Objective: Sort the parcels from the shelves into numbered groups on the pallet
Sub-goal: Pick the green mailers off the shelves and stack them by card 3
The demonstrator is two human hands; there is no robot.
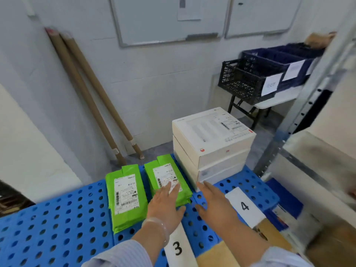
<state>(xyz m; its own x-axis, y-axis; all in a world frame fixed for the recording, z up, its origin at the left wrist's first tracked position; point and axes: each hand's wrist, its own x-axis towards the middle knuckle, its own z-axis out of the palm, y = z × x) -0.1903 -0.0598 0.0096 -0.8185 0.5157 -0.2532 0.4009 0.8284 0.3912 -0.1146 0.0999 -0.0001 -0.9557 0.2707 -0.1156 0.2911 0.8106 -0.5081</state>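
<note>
**A:** Fig. 1, head view. Where do the parcels lie?

**B:** On the blue pallet (57, 218). The left green stack (125, 197) and the right green stack (152, 171), both of mailing bags, sit side by side beyond card "3" (177, 247). The white boxes (212, 135) are stacked just to their right, beyond card "4" (244, 206).

**A:** And the hands?

**B:** Apart, neither grasping. The left hand (165, 203) lies flat, fingers straight, on top of the right green stack. The right hand (213, 205) is spread and holds nothing, near the foot of the white boxes. Whether it touches the pallet cannot be told.

**A:** How will the bags handle?

**B:** Probably light, soft and flat. The film looks slick, so a stack may slide or fan out. Take hold along the long edges, thumb above and fingers beneath, or press down from above while squaring it up. The boxes look stiff and are likely heavier, so grip them by two opposite sides.
</note>
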